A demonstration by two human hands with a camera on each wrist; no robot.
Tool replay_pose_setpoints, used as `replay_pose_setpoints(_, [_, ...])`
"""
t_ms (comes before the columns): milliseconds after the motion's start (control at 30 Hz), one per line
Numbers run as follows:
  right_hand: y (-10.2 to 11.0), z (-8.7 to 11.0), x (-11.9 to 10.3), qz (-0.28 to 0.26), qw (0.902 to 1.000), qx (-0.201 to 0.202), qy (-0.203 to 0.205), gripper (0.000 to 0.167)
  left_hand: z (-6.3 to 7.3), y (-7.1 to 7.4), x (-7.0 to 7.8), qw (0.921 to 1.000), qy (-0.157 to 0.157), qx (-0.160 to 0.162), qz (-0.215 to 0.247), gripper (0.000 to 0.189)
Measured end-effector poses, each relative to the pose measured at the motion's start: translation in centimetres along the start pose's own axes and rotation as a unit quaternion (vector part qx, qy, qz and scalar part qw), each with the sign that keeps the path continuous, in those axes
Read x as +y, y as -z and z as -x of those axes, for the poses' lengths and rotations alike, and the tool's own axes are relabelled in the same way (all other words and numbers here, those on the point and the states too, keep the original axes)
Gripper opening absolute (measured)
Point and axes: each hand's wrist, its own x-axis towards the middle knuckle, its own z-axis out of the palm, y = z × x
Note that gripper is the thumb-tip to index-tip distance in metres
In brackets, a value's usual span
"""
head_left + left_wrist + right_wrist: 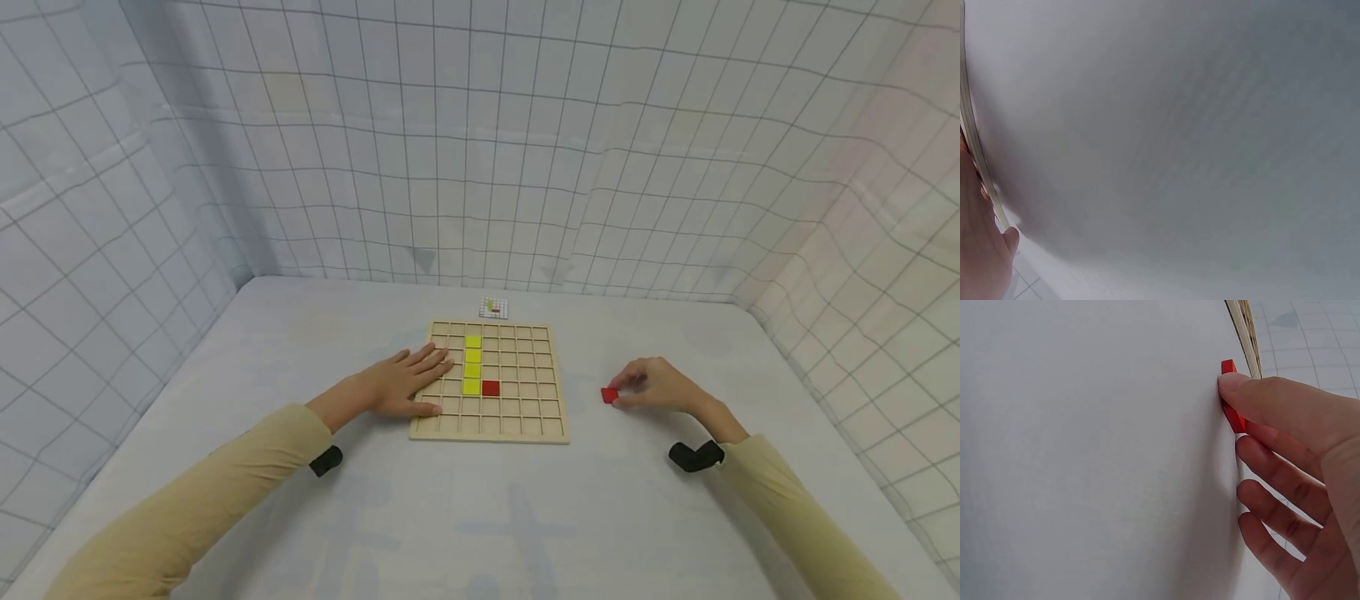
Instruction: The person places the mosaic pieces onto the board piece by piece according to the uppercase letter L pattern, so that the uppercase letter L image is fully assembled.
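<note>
A wooden grid board (525, 425) lies on the white table. Four would be several yellow square tiles (472, 357) standing in one column of it, with a red tile (491, 388) in the cell right of the lowest. Fingers spread, my left hand (401, 386) rests on the board's left edge; in the left wrist view only part of that hand (982, 250) shows beside the board's rim. To the right of the board my right hand (651, 387) pinches another red square tile (609, 395) between thumb and fingers. The right wrist view shows this tile (1230, 415) edge-on, close over the tabletop.
Just behind the board lies a small card (493, 308) printed with a grid and coloured squares. White cloth walls (480, 167) with dark grid lines enclose the table (420, 517) at the back and both sides. Black wrist-worn devices (696, 457) hang under both forearms.
</note>
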Motion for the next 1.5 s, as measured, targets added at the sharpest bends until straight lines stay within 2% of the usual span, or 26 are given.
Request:
replay_pose_setpoints(500, [-0.4,-0.5,-0.5,0.042,0.9988,0.021,-0.015,0.022,-0.1,-0.2,-0.6,1.0,0.001,-0.007,0.0,0.085])
replay_pose_setpoints(733, [-0.7,-0.6,-0.9,0.069,0.9971,0.031,-0.01,0.021,-0.2,-0.4,-0.7,0.9999,0.005,-0.012,-0.005,0.085])
replay_pose_setpoints(1000, [-1.2,-1.1,-2.3,0.099,0.992,0.078,-0.012,0.021,-0.1,-0.2,-0.6,1.0,0.0,-0.006,0.005,0.085])
replay_pose_setpoints(1267, [-2.0,-1.7,-3.7,0.099,0.9906,0.094,0.009,0.021,0.1,-0.6,-0.2,0.9999,0.001,-0.008,0.01,0.085])
replay_pose_setpoints(1500, [-2.2,-3.2,-5.4,0.106,0.9879,0.113,0.009,0.024,0.1,-0.3,-0.2,1.0,-0.001,0.002,0.006,0.084])
